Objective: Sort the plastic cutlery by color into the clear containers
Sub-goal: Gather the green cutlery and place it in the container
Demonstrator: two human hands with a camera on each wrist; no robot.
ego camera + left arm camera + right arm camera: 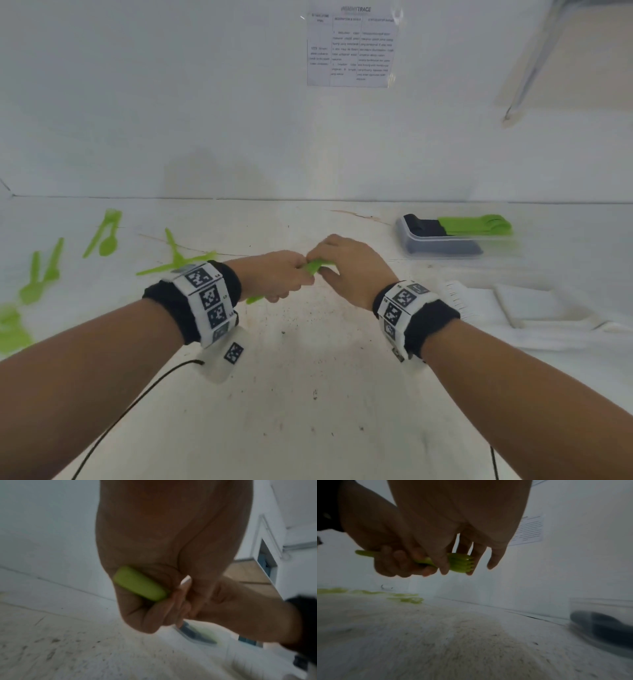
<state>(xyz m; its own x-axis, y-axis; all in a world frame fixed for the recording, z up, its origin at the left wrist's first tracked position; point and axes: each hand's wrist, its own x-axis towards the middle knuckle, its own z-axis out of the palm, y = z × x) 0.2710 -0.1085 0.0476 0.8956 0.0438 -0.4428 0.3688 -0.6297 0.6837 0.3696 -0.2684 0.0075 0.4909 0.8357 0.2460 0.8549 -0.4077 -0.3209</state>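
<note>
1. Forks (458,563) in green plastic, several stacked together, are held above the middle of the white table (308,377); their handles are gripped in the curled fingers of the left hand (281,277), with the handle ends poking out toward the near side.
2. The tine end is pinched by the right hand (346,263), thumb below and fingers over the top, as the right wrist view shows, so both hands are grasping the same bundle.
3. The step appears to be squaring up the stack, or passing it across, before it is set down; it is best done with the tines kept aligned and the grip kept light, since thin plastic is likely to flex and spring apart.
4. The clear container (445,240) at the far right already holds black pieces and green cutlery, so the bundle probably belongs there.
5. Loose green cutlery (102,236) is scattered at the far left and is left to be sorted.
6. Both forearms are held level, wrists turned inward, hands meeting at the centre.
</note>
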